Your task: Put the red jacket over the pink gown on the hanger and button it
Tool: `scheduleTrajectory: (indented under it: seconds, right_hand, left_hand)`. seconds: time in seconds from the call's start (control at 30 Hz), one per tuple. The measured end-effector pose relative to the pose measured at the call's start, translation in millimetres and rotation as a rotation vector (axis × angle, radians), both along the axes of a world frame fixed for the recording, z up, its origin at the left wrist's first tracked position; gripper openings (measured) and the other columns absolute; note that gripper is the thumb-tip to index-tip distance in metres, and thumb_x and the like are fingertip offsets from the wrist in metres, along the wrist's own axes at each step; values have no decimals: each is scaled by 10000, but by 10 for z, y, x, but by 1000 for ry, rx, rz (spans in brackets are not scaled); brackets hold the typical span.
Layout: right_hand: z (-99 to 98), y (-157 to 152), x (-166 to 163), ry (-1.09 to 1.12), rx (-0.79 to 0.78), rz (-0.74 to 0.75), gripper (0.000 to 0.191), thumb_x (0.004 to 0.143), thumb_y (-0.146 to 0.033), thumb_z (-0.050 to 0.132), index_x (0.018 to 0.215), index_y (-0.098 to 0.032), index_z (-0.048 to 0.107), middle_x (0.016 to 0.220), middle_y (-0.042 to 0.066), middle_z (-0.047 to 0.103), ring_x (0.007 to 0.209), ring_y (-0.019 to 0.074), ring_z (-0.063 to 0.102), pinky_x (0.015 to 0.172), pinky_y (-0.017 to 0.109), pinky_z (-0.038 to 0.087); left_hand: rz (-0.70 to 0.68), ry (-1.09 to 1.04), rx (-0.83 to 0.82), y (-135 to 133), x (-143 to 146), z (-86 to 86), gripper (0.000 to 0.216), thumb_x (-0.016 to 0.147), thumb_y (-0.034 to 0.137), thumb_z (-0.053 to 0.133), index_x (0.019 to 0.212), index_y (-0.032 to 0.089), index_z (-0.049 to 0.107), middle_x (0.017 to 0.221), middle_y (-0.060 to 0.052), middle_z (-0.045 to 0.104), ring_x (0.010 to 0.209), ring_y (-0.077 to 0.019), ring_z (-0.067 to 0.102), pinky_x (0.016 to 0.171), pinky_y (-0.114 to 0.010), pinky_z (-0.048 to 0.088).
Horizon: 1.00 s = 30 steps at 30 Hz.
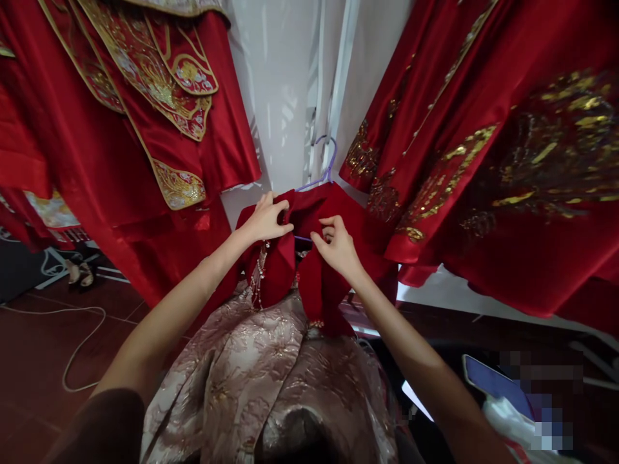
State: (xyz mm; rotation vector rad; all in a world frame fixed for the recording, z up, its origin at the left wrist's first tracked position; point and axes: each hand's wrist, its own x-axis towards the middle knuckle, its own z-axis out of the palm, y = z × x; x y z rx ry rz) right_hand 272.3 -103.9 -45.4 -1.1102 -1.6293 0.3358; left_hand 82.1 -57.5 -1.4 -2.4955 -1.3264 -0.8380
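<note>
A short red jacket (282,271) hangs in front of me on a thin purple hanger (331,162). Its front parts at the neck, and a beaded tassel (259,278) dangles on its left side. My left hand (267,218) is at the left collar edge, fingers bent over the red cloth and thumb sticking out to the right. At the right front edge, my right hand (335,245) has curled fingers, with thumb and forefinger a little apart and no cloth visible between them. Below lies a shiny pinkish-beige patterned brocade garment (251,361).
Red embroidered gowns hang at the left (145,161) and red gowns with gold sequins at the right (464,167). A white cable (104,322) and a pair of shoes (80,274) are on the floor. A phone-like device (498,386) sits at lower right.
</note>
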Motion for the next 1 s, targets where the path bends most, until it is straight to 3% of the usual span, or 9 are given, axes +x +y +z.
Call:
scheduleTrajectory:
  seconds: [0.1, 0.2, 0.33, 0.43, 0.5, 0.67, 0.77, 0.87, 1.0]
  right_hand:
    - [-138, 42, 180, 110, -15, 20, 386, 700, -371, 610, 975, -230, 380, 625, -68, 509, 567, 136, 526, 595, 276, 425]
    - [-213, 56, 301, 219, -9, 79, 357, 682, -370, 640, 915, -234, 406, 694, -47, 525, 601, 122, 533, 586, 255, 428]
    - [-234, 43, 280, 288, -18, 128, 245, 692, -348, 626, 842, -224, 477, 714, -20, 546, 649, 127, 553, 633, 260, 450]
    - [-216, 38, 167, 292, -34, 194, 180, 698, -319, 606, 816, -220, 512, 684, -22, 547, 631, 128, 552, 644, 267, 461]
    - [-201, 38, 78, 284, -42, 244, 153, 703, -307, 602, 800, -217, 525, 685, -18, 554, 632, 128, 554, 645, 268, 469]
    - [-179, 6, -25, 329, -85, 353, 195, 706, -325, 648, 823, -211, 540, 693, -22, 552, 658, 126, 567, 635, 268, 508]
    - [-185, -34, 17, 396, -180, 471, 250, 732, -381, 644, 897, -211, 563, 747, -10, 573, 713, 135, 596, 644, 290, 551]
    - [-217, -57, 70, 391, -208, 533, 301, 716, -400, 672, 935, -213, 581, 811, 6, 599, 798, 151, 613, 707, 329, 579]
    - [-267, -54, 103, 348, -152, 509, 312, 697, -402, 704, 917, -207, 601, 856, 25, 625, 829, 159, 608, 738, 346, 582]
  left_hand:
    - [19, 17, 37, -122, 5, -85, 344, 663, 327, 680, 931, 185, 517, 1246, -139, 361, 1194, -352, 349, 976, -478, 340]
    - [62, -66, 95, -260, 35, -250, 373, 644, 261, 689, 955, 177, 501, 1323, -165, 308, 1218, -375, 329, 984, -502, 326]
    - [91, -248, 50, -351, 97, -445, 319, 704, 202, 616, 982, 182, 461, 1110, -137, 486, 1036, -288, 505, 886, -449, 414]
    - [-52, -354, -93, -351, 189, -500, 240, 778, 183, 512, 997, 200, 416, 885, -46, 570, 796, -183, 584, 758, -338, 467]
    - [-136, -365, -137, -348, 262, -513, 195, 801, 196, 488, 978, 208, 408, 831, -22, 584, 739, -165, 593, 704, -299, 466]
    - [-252, -379, -200, -364, 336, -632, 175, 806, 181, 490, 964, 204, 421, 844, -32, 605, 777, -165, 611, 709, -286, 466]
    - [-313, -615, -256, -354, 303, -772, 267, 780, 140, 525, 1020, 197, 424, 909, -36, 620, 866, -141, 619, 797, -281, 474]
    - [-296, -901, -390, -334, 267, -893, 273, 764, 149, 570, 1000, 184, 438, 877, -36, 638, 849, -130, 635, 785, -276, 492]
    - [-306, -982, -481, -341, 225, -940, 204, 730, 209, 636, 874, 166, 498, 875, -46, 653, 838, -146, 646, 768, -281, 503]
